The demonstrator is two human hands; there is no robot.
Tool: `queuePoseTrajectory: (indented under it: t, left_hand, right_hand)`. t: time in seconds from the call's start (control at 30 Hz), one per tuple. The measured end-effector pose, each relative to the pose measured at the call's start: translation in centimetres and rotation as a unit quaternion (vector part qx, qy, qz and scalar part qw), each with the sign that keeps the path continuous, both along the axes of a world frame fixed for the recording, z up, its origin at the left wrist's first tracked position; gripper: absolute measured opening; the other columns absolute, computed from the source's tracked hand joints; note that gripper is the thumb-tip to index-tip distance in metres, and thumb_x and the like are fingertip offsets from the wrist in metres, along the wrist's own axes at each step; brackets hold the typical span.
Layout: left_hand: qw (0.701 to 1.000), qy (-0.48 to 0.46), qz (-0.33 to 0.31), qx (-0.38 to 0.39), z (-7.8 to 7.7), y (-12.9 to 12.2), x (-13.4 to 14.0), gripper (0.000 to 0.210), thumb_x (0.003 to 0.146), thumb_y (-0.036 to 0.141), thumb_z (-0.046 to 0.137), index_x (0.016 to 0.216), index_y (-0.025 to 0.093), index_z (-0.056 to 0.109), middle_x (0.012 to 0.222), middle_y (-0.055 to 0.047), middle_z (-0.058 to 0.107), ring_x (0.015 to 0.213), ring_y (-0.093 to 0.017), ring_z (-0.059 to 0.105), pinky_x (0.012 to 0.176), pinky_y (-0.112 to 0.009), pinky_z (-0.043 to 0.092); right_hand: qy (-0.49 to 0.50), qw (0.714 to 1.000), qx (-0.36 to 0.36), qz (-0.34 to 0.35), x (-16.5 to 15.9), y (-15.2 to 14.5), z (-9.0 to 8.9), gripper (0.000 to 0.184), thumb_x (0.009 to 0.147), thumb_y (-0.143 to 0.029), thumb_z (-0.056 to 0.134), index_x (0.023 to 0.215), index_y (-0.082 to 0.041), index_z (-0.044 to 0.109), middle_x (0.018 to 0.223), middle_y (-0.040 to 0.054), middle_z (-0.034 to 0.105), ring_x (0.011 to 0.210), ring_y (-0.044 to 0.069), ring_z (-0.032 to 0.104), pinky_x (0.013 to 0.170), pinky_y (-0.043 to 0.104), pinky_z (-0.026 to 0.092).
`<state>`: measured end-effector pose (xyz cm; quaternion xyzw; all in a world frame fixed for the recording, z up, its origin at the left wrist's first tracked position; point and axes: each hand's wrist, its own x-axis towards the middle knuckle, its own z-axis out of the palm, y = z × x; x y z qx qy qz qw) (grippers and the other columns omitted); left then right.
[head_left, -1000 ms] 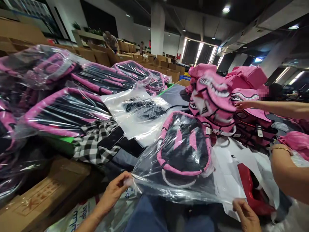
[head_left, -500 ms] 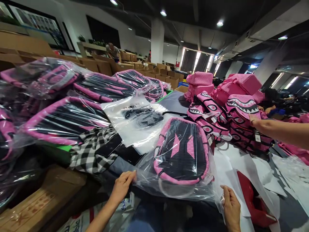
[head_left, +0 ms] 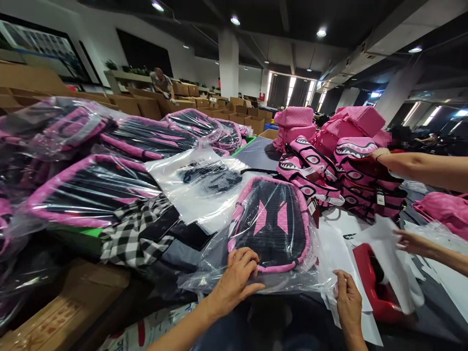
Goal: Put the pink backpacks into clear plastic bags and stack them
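Observation:
A pink and black backpack [head_left: 272, 222] lies in a transparent plastic bag [head_left: 208, 270] in front of me, its black padded back panel facing up. My left hand [head_left: 237, 275] rests over the backpack's lower edge, thumb spread away from the fingers. At the bag's near right corner, my right hand [head_left: 348, 295] pinches the plastic between thumb and fingers. Beyond the backpack, a white plastic bag with black print [head_left: 215, 178] lies flat. Loose white paper sheets [head_left: 334, 248] are beside my right hand.
Bagged backpacks [head_left: 91, 187] are heaped at left, near a checked cloth [head_left: 135, 231] and a cardboard box [head_left: 69, 304]. Pink shark-face bags [head_left: 351, 170] stand stacked at right. A co-worker's hands reach in from the right, one lifting white paper [head_left: 391, 263] over a red object [head_left: 369, 273].
My left hand has let go of the bag's left corner and moved right onto the backpack. My right hand keeps its pinch. A co-worker's second hand has appeared, lifting white paper.

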<state>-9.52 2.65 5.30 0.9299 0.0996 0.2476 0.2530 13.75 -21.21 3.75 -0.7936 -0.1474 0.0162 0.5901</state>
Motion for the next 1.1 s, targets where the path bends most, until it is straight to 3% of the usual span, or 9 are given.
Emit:
queuePoseTrajectory:
  t: [0.2, 0.43, 0.6, 0.73, 0.83, 0.93, 1.0, 1.1]
  left_hand:
    - [0.995, -0.005, -0.009, -0.098, 1.0, 1.2, 0.2, 0.018, 0.095, 0.034, 0.060, 0.082, 0.022, 0.061, 0.105, -0.004, 0.068, 0.108, -0.024, 0.053, 0.099, -0.043, 0.033]
    - [0.964, 0.045, -0.033, -0.260, 0.8, 3.8, 3.4, 0.025, 0.076, 0.035, 0.064, 0.058, 0.021, 0.054, 0.076, -0.002, 0.066, 0.082, -0.020, 0.057, 0.080, -0.033, 0.039]
    - [0.951, 0.062, -0.054, -0.298, 0.6, 4.3, 3.1, 0.026, 0.073, 0.039, 0.065, 0.058, 0.020, 0.057, 0.077, -0.003, 0.064, 0.082, -0.020, 0.056, 0.080, -0.032, 0.039]
    - [0.940, 0.074, -0.089, -0.321, 1.1, 4.6, 2.6, 0.028, 0.077, 0.041, 0.063, 0.059, 0.020, 0.055, 0.081, -0.002, 0.062, 0.082, -0.019, 0.055, 0.078, -0.030, 0.041]
    - [0.946, 0.092, -0.082, -0.301, 1.4, 4.5, 2.4, 0.026, 0.077, 0.039, 0.062, 0.062, 0.019, 0.056, 0.083, -0.002, 0.061, 0.086, -0.019, 0.055, 0.080, -0.030, 0.040]
    - [0.958, 0.100, -0.068, -0.262, 1.7, 3.9, 2.4, 0.023, 0.081, 0.035, 0.061, 0.064, 0.020, 0.059, 0.085, -0.002, 0.064, 0.090, -0.020, 0.056, 0.084, -0.031, 0.040]
    - [0.964, 0.099, -0.054, -0.240, 1.7, 3.5, 2.4, 0.021, 0.083, 0.032, 0.060, 0.066, 0.020, 0.061, 0.087, -0.003, 0.066, 0.092, -0.021, 0.056, 0.086, -0.033, 0.040]
    - [0.968, 0.090, -0.045, -0.230, 1.6, 3.3, 2.3, 0.021, 0.085, 0.032, 0.059, 0.067, 0.020, 0.062, 0.087, -0.003, 0.067, 0.092, -0.021, 0.057, 0.086, -0.033, 0.041]
  right_hand:
    - [-0.006, 1.000, 0.016, -0.008, 0.2, 0.0, -0.1, 0.069, 0.073, -0.085, 0.054, 0.092, -0.019, 0.065, 0.052, -0.0072, 0.043, 0.048, 0.013, 0.042, 0.049, 0.027, 0.036]
    - [0.063, 0.998, 0.009, 0.028, 1.9, 0.7, 0.0, 0.065, 0.066, -0.079, 0.063, 0.086, -0.017, 0.066, 0.048, -0.0093, 0.038, 0.044, 0.011, 0.035, 0.044, 0.024, 0.028]
    - [0.078, 0.995, -0.019, 0.065, 3.1, -0.3, 0.9, 0.066, 0.061, -0.079, 0.067, 0.082, -0.017, 0.064, 0.048, -0.0076, 0.045, 0.042, 0.010, 0.037, 0.041, 0.023, 0.027]
    - [0.070, 0.998, -0.006, 0.002, 3.4, -2.4, 1.7, 0.072, 0.056, -0.085, 0.068, 0.081, -0.018, 0.062, 0.042, -0.0112, 0.036, 0.036, 0.008, 0.031, 0.037, 0.022, 0.023]
    - [0.035, 0.999, -0.001, -0.033, 3.2, -4.1, 2.3, 0.071, 0.062, -0.087, 0.064, 0.081, -0.019, 0.062, 0.047, -0.0083, 0.043, 0.039, 0.008, 0.035, 0.039, 0.022, 0.027]
    - [0.023, 1.000, -0.008, -0.017, 2.5, -5.3, 2.7, 0.071, 0.067, -0.086, 0.061, 0.088, -0.019, 0.069, 0.066, 0.0013, 0.064, 0.053, 0.014, 0.053, 0.048, 0.026, 0.043]
    - [0.039, 0.998, -0.017, 0.040, 1.8, -5.7, 2.4, 0.072, 0.067, -0.084, 0.063, 0.097, -0.020, 0.073, 0.089, 0.0087, 0.074, 0.078, 0.023, 0.066, 0.065, 0.033, 0.054]
    - [0.081, 0.989, 0.024, 0.118, 0.7, -5.8, 1.0, 0.071, 0.069, -0.083, 0.062, 0.104, -0.022, 0.075, 0.113, 0.0120, 0.073, 0.112, 0.033, 0.064, 0.088, 0.040, 0.055]
